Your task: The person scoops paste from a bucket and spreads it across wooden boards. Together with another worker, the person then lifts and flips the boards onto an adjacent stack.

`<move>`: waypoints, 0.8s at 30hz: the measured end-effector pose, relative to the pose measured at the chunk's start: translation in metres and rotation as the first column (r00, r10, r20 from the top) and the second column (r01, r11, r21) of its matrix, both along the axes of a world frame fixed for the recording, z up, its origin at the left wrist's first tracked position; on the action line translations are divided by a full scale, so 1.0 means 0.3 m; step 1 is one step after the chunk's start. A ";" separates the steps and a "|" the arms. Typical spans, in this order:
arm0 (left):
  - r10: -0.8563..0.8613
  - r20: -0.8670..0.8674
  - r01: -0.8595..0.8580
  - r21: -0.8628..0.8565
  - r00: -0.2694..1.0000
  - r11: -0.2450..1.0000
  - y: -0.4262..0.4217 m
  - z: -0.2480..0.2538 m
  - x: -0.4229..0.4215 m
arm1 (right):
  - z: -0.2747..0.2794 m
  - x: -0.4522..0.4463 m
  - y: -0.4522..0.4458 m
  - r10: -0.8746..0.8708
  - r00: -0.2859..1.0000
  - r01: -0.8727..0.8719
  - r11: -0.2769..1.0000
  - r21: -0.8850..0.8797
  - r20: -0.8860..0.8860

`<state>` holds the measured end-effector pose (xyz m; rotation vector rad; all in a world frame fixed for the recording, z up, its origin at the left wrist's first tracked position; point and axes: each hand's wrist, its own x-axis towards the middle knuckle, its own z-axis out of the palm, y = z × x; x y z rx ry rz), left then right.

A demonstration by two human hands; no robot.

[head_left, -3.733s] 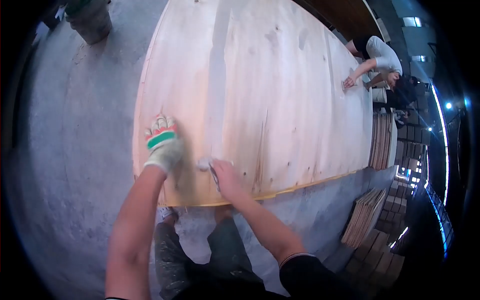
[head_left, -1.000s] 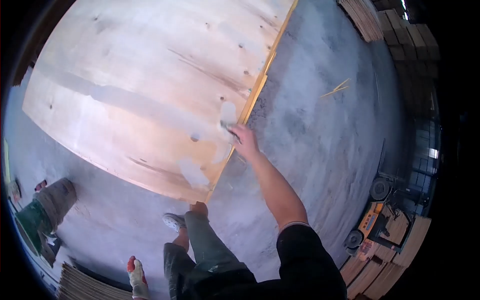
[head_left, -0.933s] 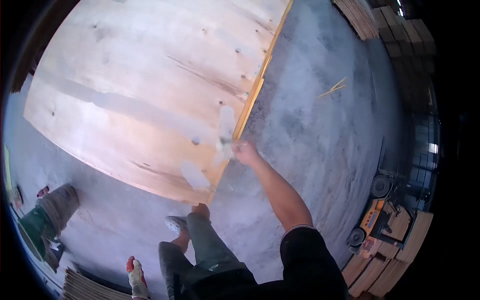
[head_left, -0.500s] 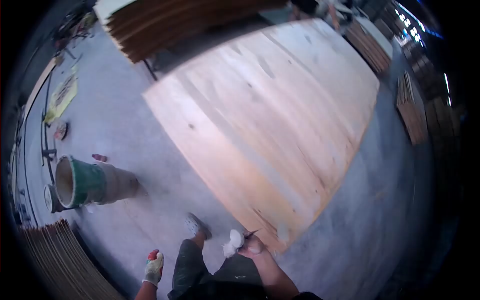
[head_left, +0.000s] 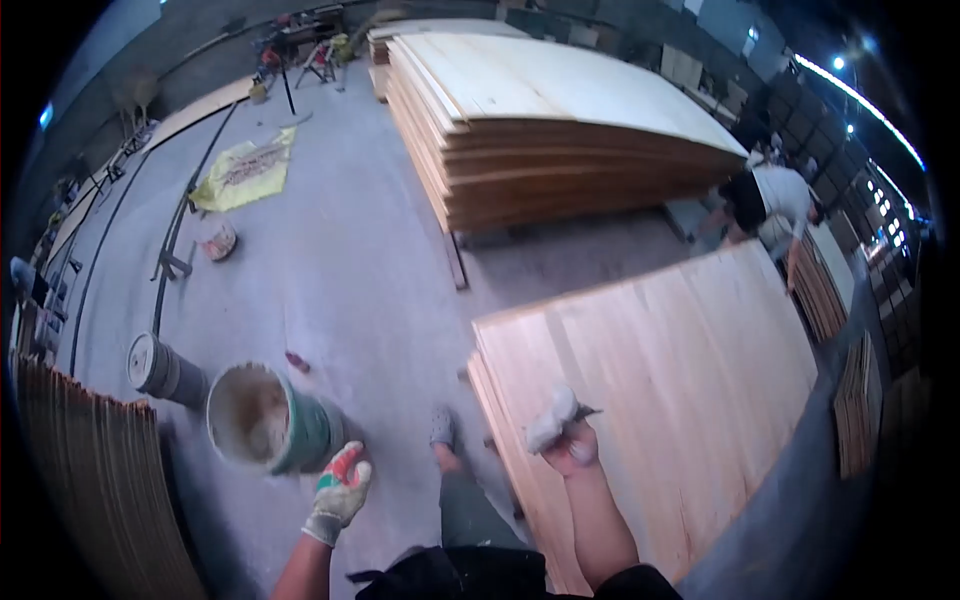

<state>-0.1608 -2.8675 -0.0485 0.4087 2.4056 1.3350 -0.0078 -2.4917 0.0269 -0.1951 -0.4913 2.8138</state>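
My right hand [head_left: 572,447] is closed over the near part of a plywood sheet [head_left: 680,370]. It holds what looks like a putty knife [head_left: 590,411], its dark tip sticking out to the right, with a lump of white putty [head_left: 552,420] beside the fingers. The fingers partly hide the tool. On my left hand [head_left: 340,490] is a pale knit glove with red and green patches. Its fingers are loosely apart with nothing in them, just beside a green bucket [head_left: 312,437] with greyish paste inside.
A tall plywood stack [head_left: 560,160] stands ahead. At the far right a person [head_left: 775,200] bends over boards. A second bucket [head_left: 165,370], a yellow sheet [head_left: 243,175] and a small tub [head_left: 217,240] lie to the left. Edge-on boards [head_left: 95,470] stand at lower left.
My view has swung up and left, bringing the tall stack and the bent person into view. Both hands are raised higher, the left now beside the green bucket. The right keeps its hold.
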 end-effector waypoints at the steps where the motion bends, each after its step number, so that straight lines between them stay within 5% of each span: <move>1: 0.058 0.059 -0.062 0.076 0.997 0.995 0.026 -0.038 -0.108 | -0.060 -0.107 0.069 -0.002 1.000 0.002 1.000 0.006 0.020; 2: 0.104 0.126 -0.123 0.145 0.986 0.982 0.047 -0.086 -0.184 | -0.051 -0.214 0.114 0.008 1.000 -0.008 1.000 0.022 0.010; 4: 0.093 0.013 -0.092 -0.035 0.996 0.995 0.088 -0.114 -0.351 | 0.012 -0.440 0.208 -0.111 0.981 0.077 0.975 0.211 0.158; 5: 0.139 0.068 -0.135 -0.049 0.988 0.990 0.116 -0.116 -0.429 | -0.006 -0.567 0.286 -0.104 0.991 0.079 0.966 0.246 0.088; 6: 0.186 0.164 -0.203 0.087 0.969 0.975 0.100 -0.252 -0.508 | 0.044 -0.694 0.329 -0.112 0.990 0.088 0.964 0.249 0.084; 8: 0.172 0.155 -0.163 -0.066 0.973 0.984 0.098 -0.207 -0.649 | 0.191 -0.928 0.390 -0.254 0.957 0.160 0.864 0.477 0.138; 10: 0.209 -0.042 -0.213 -0.112 0.977 0.971 0.122 -0.127 -0.807 | 0.262 -1.160 0.529 -0.358 0.920 0.157 0.711 0.686 0.160; 12: 0.432 0.258 -0.452 0.023 0.864 0.892 0.173 -0.014 -0.979 | 0.392 -1.417 0.639 -0.506 0.848 0.145 0.506 0.850 0.156; 15: 0.454 0.075 -0.459 0.071 0.888 0.885 0.082 -0.251 -1.242 | 0.520 -1.772 0.809 -0.609 0.793 0.199 0.279 0.939 0.013; 18: 0.589 0.185 -0.617 0.262 0.787 0.742 0.092 -0.426 -1.557 | 0.557 -2.085 0.948 -0.636 0.768 0.248 0.180 0.952 -0.080; 19: 0.581 0.185 -0.609 0.262 0.793 0.749 0.091 -0.427 -1.657 | 0.569 -2.191 0.969 -0.642 0.761 0.269 0.188 0.945 -0.089; 21: 0.394 0.392 -0.503 0.229 0.831 0.833 0.247 -0.076 -1.906 | 0.570 -2.386 1.029 -0.686 0.725 0.219 0.154 0.963 -0.055; 22: 0.376 0.385 -0.487 0.247 0.843 0.838 0.253 -0.133 -2.054 | 0.575 -2.466 1.041 -0.713 0.700 0.196 0.138 0.971 -0.040; 24: 0.256 -0.110 -0.250 0.066 0.960 0.966 0.258 -0.314 -2.333 | 0.534 -2.600 1.111 -0.738 0.675 0.132 0.135 0.982 0.011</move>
